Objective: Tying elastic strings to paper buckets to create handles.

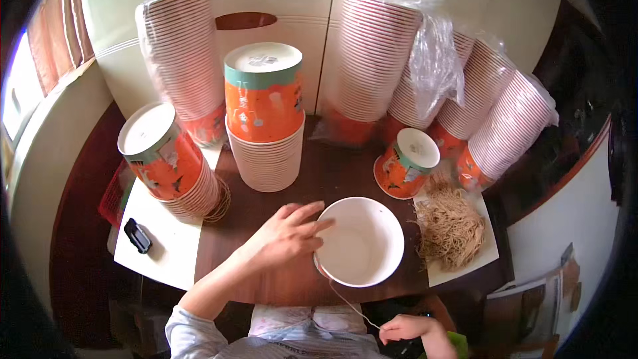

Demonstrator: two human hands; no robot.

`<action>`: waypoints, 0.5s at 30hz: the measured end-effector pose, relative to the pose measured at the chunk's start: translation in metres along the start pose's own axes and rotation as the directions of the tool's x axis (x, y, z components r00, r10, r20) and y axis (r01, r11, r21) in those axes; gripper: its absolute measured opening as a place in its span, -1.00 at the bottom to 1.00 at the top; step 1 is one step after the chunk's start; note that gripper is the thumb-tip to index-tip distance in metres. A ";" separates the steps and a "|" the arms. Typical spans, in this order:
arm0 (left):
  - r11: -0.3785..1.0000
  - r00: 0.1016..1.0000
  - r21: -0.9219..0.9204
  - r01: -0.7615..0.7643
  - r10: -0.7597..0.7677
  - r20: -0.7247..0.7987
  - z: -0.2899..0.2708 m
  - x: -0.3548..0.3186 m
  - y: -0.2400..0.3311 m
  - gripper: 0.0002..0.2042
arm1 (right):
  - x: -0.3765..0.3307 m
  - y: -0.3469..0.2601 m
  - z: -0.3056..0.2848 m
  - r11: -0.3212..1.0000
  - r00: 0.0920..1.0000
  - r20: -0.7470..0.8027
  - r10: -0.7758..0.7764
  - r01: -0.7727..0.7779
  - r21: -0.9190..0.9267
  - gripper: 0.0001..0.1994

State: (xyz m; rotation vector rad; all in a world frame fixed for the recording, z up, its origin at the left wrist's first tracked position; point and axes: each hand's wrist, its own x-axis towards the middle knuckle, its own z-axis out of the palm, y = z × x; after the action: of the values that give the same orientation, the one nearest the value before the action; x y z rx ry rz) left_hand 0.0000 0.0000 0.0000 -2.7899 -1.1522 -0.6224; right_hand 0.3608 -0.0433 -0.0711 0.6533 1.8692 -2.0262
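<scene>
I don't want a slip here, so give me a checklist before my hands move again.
1. White bucket standing mouth up: ok.
2. Left hand at the bucket's left rim: ok.
3. Cord running to the right hand: ok.
4. Cord's upper end fastened to the bucket: cannot tell.
5. Tan strands on the right neatly sorted: not ok, heaped loosely.

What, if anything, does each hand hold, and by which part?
The right hand holds the thin cord by its lower visible end. The left hand is at the left rim of the white tub; whether it holds cannot be told.
</scene>
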 end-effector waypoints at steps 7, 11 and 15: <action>0.991 0.990 -0.003 0.131 -0.131 -0.047 0.028 0.001 0.106 -0.81 | 0.004 -0.083 0.007 0.007 0.413 -0.618 -0.669 0.835 0.551 -0.65; 0.919 0.913 -0.361 0.159 -0.276 -0.301 0.038 0.029 0.139 -0.70 | 0.021 -0.135 -0.011 -0.260 0.313 -0.717 -0.622 0.782 0.567 -0.68; 0.583 0.836 -0.764 0.276 -0.538 -0.108 0.020 0.022 0.123 -0.72 | 0.037 -0.160 -0.023 -0.264 0.334 -0.716 -0.612 0.768 0.584 -0.68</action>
State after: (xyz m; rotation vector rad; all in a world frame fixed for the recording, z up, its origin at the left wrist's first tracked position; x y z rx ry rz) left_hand 0.1053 -0.0697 0.0024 -2.7149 -1.8043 -1.9148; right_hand 0.2496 -0.0009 0.0447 -0.4808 0.6861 -4.0660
